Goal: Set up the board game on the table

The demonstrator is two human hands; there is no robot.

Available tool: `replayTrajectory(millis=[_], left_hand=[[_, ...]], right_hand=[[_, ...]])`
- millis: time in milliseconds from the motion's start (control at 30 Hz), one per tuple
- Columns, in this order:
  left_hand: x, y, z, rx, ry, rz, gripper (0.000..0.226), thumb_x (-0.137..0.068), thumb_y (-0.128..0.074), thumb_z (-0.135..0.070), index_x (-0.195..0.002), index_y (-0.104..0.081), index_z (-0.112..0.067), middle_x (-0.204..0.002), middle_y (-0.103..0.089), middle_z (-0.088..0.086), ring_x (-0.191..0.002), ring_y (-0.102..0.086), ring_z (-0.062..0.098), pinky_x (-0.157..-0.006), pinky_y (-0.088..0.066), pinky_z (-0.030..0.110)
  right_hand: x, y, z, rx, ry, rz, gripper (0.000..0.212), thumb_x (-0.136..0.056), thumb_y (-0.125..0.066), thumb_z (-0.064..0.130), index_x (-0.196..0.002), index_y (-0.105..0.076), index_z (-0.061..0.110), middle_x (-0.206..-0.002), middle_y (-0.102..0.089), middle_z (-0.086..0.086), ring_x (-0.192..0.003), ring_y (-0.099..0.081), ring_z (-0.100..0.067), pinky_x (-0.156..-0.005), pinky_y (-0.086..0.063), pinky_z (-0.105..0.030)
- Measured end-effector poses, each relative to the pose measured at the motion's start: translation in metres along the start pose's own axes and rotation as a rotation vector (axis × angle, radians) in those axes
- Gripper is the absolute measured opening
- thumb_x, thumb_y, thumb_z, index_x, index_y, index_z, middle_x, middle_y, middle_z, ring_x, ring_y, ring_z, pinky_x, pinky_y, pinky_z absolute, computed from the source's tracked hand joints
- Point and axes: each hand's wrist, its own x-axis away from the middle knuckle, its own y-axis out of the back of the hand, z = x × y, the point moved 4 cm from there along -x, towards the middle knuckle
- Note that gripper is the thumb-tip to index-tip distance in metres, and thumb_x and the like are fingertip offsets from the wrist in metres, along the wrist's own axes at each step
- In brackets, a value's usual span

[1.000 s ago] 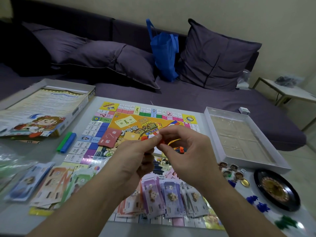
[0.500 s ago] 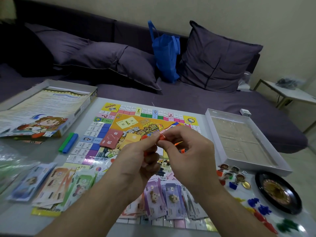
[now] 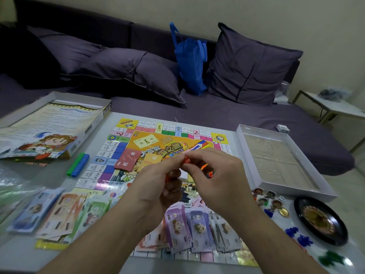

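**Orange game piece pinched between both hands, above the middle of the board**

- Table (image 3: pixel 25 252): pale top, carrying everything below.
- Board (image 3: pixel 173 143): laid flat and open, centred on the table, its far edge toward the sofa.
- Box lid (image 3: pixel 49 127): left of the board, printed side up.
- Box tray (image 3: pixel 284 161): right of the board, long axis running away from the person.
- Paper money (image 3: pixel 197 228): fanned over the board's near edge; further stacks (image 3: pixel 59 212) lie just off the near-left corner.
- Roulette wheel (image 3: pixel 320 220): near right, beside the tray's near end.
- Red card (image 3: pixel 128 159): on the board's left-centre.
- Left hand (image 3: pixel 158 184): fingers curled, thumb and forefinger gripping the orange piece.
- Right hand (image 3: pixel 215 175): also curled, pinching the same piece from the opposite side; more orange shows beneath its fingers.
- Orange piece (image 3: pixel 186 160): small, held in the air where the two sets of fingertips meet, directly above the board's centre. Shape too small to tell.

Judgement: both hands are equally near, so the piece likely gets separated or fitted, then set straight down.
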Motion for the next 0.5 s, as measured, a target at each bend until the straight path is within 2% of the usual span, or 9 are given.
replayTrajectory(millis=[100,233,367,500], left_hand=[[0.0,0.001,0.0,-0.04,0.001,-0.031,0.02,-0.091,-0.075,-0.029,-0.093,-0.067,-0.01,-0.071,-0.041,0.0,-0.058,-0.031,0.015,-0.051,-0.023,0.028],[0.002,-0.003,0.003,0.012,0.007,-0.004,0.018,-0.093,-0.072,-0.026,-0.093,-0.062,-0.011,-0.071,-0.04,0.0,-0.057,-0.028,0.014,-0.05,-0.02,0.026],[0.004,-0.006,0.005,0.057,0.012,0.031,0.02,-0.095,-0.07,-0.026,-0.107,-0.062,-0.012,-0.071,-0.04,-0.001,-0.057,-0.026,0.013,-0.043,-0.026,0.022],[0.007,-0.01,0.003,0.082,0.022,0.06,0.013,-0.093,-0.069,-0.024,-0.095,-0.062,-0.013,-0.071,-0.035,-0.001,-0.058,-0.022,0.013,-0.045,-0.02,0.023]], right_hand=[[0.001,0.0,0.0,0.002,-0.005,0.014,0.016,-0.092,-0.079,0.015,-0.108,-0.079,0.016,-0.099,-0.076,0.007,-0.087,-0.067,-0.005,-0.077,-0.056,-0.015],[0.001,-0.001,-0.003,-0.028,-0.043,0.032,0.014,-0.092,-0.079,0.015,-0.105,-0.078,0.018,-0.094,-0.073,0.01,-0.083,-0.065,-0.005,-0.072,-0.052,-0.012],[0.002,-0.002,-0.003,-0.04,-0.052,0.052,0.016,-0.092,-0.079,0.013,-0.106,-0.078,0.017,-0.096,-0.073,0.01,-0.086,-0.065,-0.005,-0.074,-0.052,-0.013],[0.0,0.0,-0.001,-0.091,-0.067,0.036,0.012,-0.092,-0.079,0.01,-0.101,-0.078,0.017,-0.094,-0.072,0.01,-0.086,-0.065,-0.005,-0.073,-0.05,-0.011]])
